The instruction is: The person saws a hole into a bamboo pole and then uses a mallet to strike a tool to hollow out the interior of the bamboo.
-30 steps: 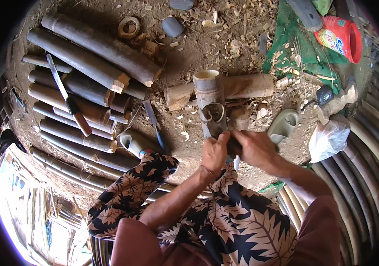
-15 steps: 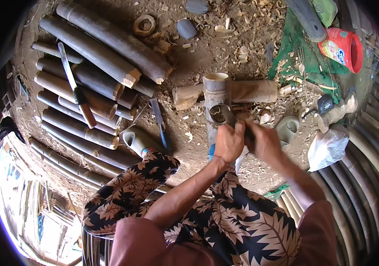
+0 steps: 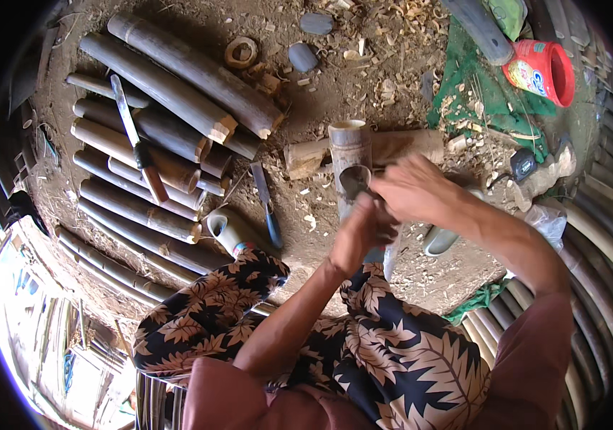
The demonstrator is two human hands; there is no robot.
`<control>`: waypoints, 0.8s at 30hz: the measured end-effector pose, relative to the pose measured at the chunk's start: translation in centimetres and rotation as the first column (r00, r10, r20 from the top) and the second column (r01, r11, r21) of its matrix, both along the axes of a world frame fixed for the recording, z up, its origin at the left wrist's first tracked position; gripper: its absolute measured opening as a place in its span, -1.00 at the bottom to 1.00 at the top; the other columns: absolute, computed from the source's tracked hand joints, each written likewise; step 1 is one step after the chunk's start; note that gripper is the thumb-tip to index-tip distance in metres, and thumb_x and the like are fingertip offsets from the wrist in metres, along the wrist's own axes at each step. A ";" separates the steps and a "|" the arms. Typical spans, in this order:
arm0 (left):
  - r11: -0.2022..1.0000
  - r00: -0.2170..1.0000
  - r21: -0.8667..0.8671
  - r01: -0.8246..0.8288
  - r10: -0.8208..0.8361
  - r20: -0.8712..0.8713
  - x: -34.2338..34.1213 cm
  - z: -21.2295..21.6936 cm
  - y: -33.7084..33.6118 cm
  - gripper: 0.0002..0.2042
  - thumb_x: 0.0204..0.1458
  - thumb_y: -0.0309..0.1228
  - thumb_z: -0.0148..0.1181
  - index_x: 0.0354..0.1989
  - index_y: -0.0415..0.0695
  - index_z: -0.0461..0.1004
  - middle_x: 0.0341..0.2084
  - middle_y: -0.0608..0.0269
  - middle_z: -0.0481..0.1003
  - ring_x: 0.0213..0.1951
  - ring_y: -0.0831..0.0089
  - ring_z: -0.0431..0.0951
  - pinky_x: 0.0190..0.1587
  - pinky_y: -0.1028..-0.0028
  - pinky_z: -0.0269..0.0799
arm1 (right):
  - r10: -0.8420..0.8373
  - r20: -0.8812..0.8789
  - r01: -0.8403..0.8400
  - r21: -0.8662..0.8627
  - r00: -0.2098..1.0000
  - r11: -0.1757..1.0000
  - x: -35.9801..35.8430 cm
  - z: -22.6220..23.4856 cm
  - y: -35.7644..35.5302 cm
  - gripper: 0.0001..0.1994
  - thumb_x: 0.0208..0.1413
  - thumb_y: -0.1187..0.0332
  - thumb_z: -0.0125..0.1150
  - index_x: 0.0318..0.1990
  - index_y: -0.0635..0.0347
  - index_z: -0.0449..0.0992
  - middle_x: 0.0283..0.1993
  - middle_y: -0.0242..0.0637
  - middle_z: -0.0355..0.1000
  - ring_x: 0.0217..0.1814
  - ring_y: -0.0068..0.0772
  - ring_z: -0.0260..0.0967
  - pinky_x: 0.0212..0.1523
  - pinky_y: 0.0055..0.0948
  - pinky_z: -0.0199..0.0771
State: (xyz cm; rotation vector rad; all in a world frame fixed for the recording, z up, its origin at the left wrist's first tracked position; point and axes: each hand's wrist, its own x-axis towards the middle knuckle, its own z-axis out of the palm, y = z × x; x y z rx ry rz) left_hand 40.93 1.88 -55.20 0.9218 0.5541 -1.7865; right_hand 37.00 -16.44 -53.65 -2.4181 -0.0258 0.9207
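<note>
My left hand (image 3: 359,235) is closed around a dark bamboo tube (image 3: 354,181), whose round hollow end points away from me. My right hand (image 3: 410,189) is beside the tube with its fingers bent inward. Motion smears it, and anything in its grip is hidden. Behind the tube, a thicker bamboo section (image 3: 350,146) with a pale cut end runs away from me. It crosses over a shorter log (image 3: 410,145) lying sideways on the ground. A flat blade with a blue handle (image 3: 272,227) lies on the soil left of my hands.
Cut bamboo lengths (image 3: 170,79) are piled on the left, with a long knife (image 3: 133,136) on top. Several bamboo poles (image 3: 593,287) line the right. A red tub (image 3: 559,74), green netting (image 3: 464,89), tape measure (image 3: 523,164) and plastic bag (image 3: 547,224) lie on the right.
My right hand has moved up and slightly left, and its forearm has swung outward. My left hand has dropped slightly. The view has shifted a little, and the right boot shows at a different angle.
</note>
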 end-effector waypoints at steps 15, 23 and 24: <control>0.598 -0.089 0.578 0.555 -0.648 0.757 8.8 1.6 8.6 -0.68 -0.20 -0.30 0.42 -0.29 -0.22 0.55 -0.54 0.13 0.57 -0.52 0.40 0.59 -0.41 0.37 0.55 | -0.496 -0.865 0.917 0.138 -0.073 -0.375 2.1 -2.0 12.3 -0.63 0.33 0.27 -0.05 -0.31 0.53 0.41 -0.43 0.00 0.53 -0.62 -0.26 0.51 -0.67 -0.43 0.56; -0.068 -0.677 0.733 0.676 -0.449 0.583 16.1 7.1 -7.0 -0.80 -0.17 -0.32 0.31 -0.35 -0.08 0.62 -0.51 0.15 0.60 -0.44 0.24 0.65 -0.35 0.28 0.56 | -0.035 -0.988 0.220 0.001 -0.148 -0.975 1.5 -1.7 10.8 -0.69 0.33 0.30 -0.17 -0.06 0.43 0.37 -0.14 0.13 0.53 -0.42 -0.11 0.57 -0.41 -0.28 0.67; -0.166 -0.736 0.738 0.654 -0.361 0.572 15.9 7.4 -9.6 -0.83 -0.15 -0.33 0.30 -0.36 -0.08 0.63 -0.50 0.16 0.60 -0.42 0.25 0.66 -0.35 0.29 0.56 | 0.011 -0.994 0.100 -0.022 -0.112 -0.995 1.2 -1.8 10.4 -0.70 0.34 0.30 -0.17 -0.07 0.40 0.38 -0.16 0.11 0.54 -0.41 -0.12 0.57 -0.40 -0.29 0.67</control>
